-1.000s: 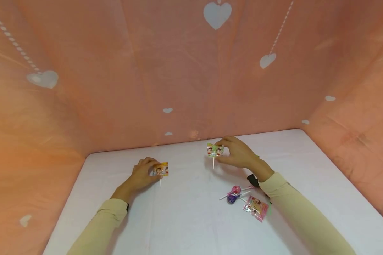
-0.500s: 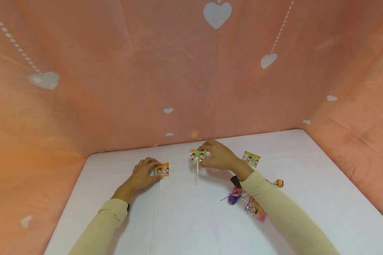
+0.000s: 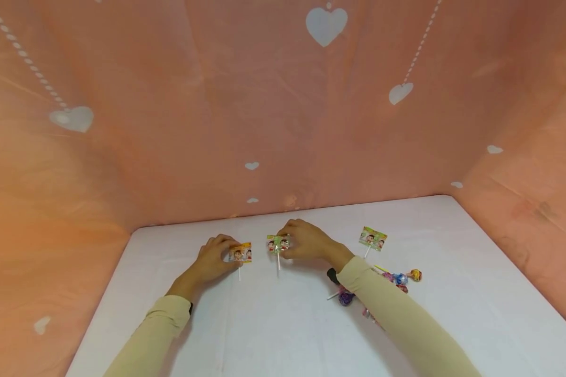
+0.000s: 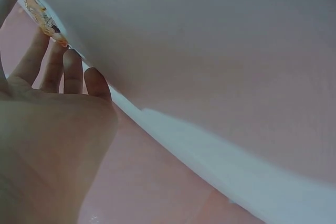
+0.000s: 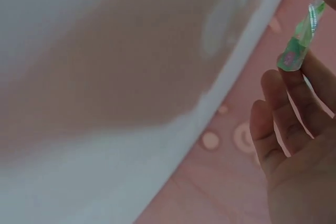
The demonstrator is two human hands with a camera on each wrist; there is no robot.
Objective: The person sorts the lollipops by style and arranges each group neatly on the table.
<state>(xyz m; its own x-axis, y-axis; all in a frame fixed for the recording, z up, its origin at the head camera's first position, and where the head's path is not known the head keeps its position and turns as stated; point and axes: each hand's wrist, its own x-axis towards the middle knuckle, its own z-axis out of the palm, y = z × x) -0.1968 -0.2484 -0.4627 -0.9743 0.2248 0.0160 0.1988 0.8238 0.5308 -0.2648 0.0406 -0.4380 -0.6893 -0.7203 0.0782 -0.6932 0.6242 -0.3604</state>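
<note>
In the head view, my left hand (image 3: 214, 257) pinches a lollipop in an orange wrapper (image 3: 242, 253) between thumb and fingers, its white stick pointing down. A short way to the right, my right hand (image 3: 307, 242) grips a lollipop in a green wrapper (image 3: 277, 244) by its right edge, stick downward too. A narrow gap separates the two wrappers. In the left wrist view, the orange wrapper (image 4: 44, 20) shows edge-on at the fingertips. The green wrapper (image 5: 295, 51) stands between thumb and fingers in the right wrist view.
Another green-wrapped lollipop (image 3: 372, 239) lies at the right of the white table (image 3: 273, 330). Near it are a blue lollipop (image 3: 400, 279) and a yellow one (image 3: 415, 275). A purple lollipop (image 3: 346, 299) and a pink packet (image 3: 368, 315) lie partly under the right forearm.
My right hand has moved left with the green-wrapped lollipop, coming close to the orange one. This uncovers the other green lollipop and several small ones. The left hand stays in place.
</note>
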